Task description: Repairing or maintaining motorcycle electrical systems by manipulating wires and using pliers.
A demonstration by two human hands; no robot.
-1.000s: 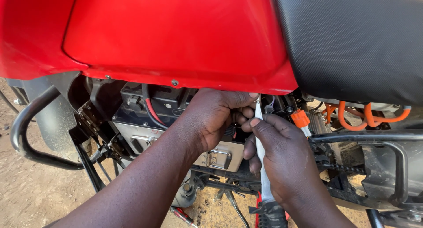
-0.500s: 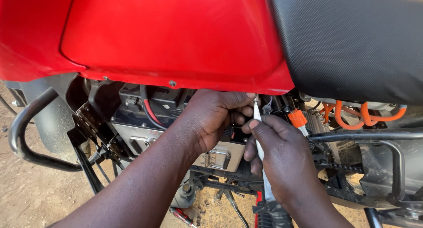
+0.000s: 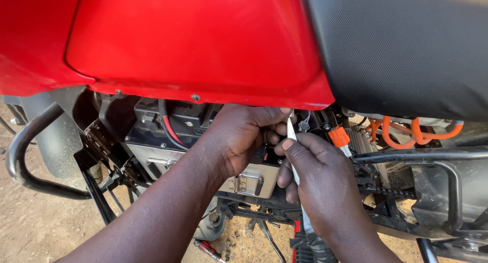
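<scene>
Gripping a white probe (image 3: pixel 291 133), right hand (image 3: pixel 320 186) meets left hand (image 3: pixel 239 136), clenched by the battery (image 3: pixel 173 123).

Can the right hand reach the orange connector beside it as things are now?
Probably yes. The orange connector sits in the open just beside the right hand, nothing between them. But that hand already holds a thin white tool, so its grip is occupied.

No packages, labels, signs or screens showed anywhere in the view.
</scene>
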